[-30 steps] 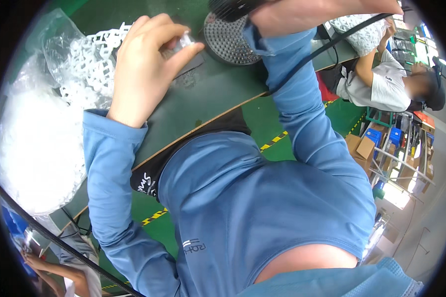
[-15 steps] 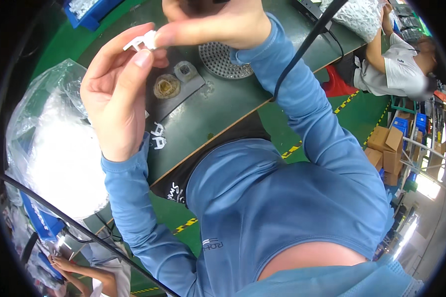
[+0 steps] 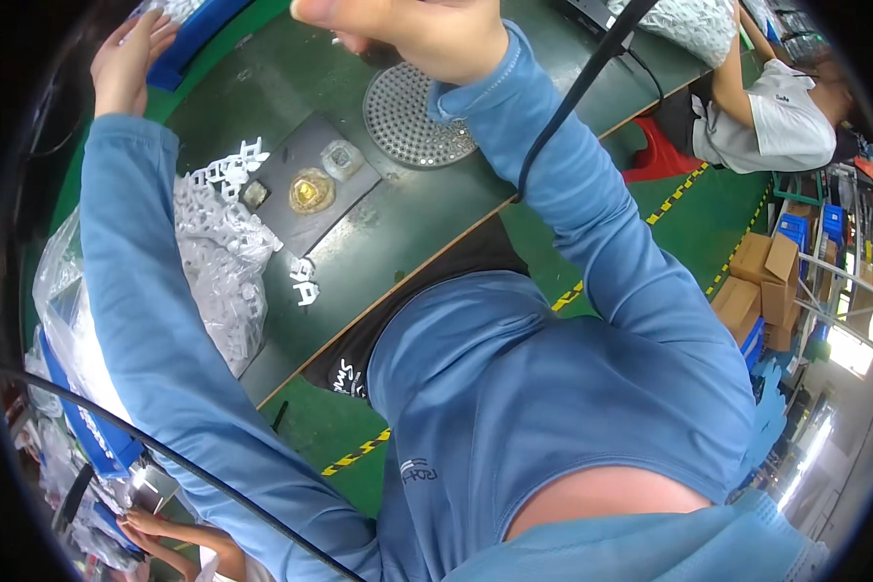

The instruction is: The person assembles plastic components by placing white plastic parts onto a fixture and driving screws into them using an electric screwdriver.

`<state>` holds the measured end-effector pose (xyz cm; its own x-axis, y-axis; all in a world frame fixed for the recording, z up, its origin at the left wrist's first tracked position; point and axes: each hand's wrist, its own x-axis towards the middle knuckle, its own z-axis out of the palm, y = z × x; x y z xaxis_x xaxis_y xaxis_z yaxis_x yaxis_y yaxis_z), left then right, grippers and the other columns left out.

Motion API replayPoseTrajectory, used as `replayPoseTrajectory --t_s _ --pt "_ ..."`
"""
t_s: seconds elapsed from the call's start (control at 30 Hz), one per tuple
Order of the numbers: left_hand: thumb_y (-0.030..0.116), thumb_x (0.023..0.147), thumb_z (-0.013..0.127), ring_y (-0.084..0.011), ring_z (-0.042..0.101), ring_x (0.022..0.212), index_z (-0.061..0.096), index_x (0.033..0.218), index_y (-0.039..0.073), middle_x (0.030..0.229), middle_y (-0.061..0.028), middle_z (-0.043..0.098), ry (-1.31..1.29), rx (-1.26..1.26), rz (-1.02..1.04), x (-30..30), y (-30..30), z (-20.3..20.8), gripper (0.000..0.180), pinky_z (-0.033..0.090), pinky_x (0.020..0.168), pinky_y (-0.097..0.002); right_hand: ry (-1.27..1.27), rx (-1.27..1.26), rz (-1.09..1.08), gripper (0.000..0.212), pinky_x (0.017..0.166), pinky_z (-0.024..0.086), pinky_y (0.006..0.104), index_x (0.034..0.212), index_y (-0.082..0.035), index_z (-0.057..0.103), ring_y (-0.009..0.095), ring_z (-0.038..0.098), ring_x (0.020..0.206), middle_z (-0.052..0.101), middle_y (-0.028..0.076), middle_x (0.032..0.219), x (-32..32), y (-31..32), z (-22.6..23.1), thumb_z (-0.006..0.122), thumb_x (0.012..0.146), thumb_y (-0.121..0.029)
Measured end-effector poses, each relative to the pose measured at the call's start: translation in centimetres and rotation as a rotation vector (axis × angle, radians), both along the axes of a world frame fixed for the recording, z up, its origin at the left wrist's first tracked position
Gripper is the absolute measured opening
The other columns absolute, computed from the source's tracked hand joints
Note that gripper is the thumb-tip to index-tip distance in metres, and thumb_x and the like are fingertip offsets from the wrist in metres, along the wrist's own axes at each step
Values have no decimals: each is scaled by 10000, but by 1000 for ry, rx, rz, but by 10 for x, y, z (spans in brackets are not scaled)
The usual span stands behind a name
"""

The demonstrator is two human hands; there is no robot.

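Note:
My left hand [image 3: 131, 64] is stretched out beside a blue bin [image 3: 196, 41] at the upper left, its fingers apart and nothing visible in them. White pieces show in that bin. At the top edge my right hand [image 3: 436, 37] is partly cut off by the picture. Its visible fingers are curled, and a tiny white bit shows by a fingertip; what it holds is hidden. Below it lies a round grey disc [image 3: 419, 116] full of small holes. A dark plate [image 3: 296, 225] carries a yellowish round piece [image 3: 311, 191] and a clear, greyish piece [image 3: 341, 159].
Small white plastic parts [image 3: 304, 281] lie on the dark green table [image 3: 359, 242], with more white parts [image 3: 233, 170] near the plate. A clear bag [image 3: 225, 262] of white parts lies partly behind my left arm. Co-workers sit at right and lower left. A black cable crosses the right forearm.
My left hand has left the small white plastic part that both hands were at and moved up and left to the blue bin, opening. My right hand has shifted slightly up and left.

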<state>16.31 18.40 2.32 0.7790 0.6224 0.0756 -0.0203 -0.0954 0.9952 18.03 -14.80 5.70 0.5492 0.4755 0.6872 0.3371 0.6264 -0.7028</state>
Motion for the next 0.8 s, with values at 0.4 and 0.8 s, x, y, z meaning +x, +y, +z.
replayPoseTrajectory --t_s 0.4,0.8 --pt "140 881 754 -243 671 883 675 1140 6 932 -116 671 83 904 -521 -17 -126 -45 302 549 808 -361 186 41 -176 171 471 431 209 917 -2 685 60 581 530 656 6 702 0 2 11 816 877 -104" --pt "188 812 779 -343 688 993 707 1033 20 1010 -167 709 237 1243 -217 -47 -158 -37 287 561 844 -461 147 -114 -209 233 483 435 244 1084 15 599 120 580 531 617 49 700 1 8 -7 718 894 -48"
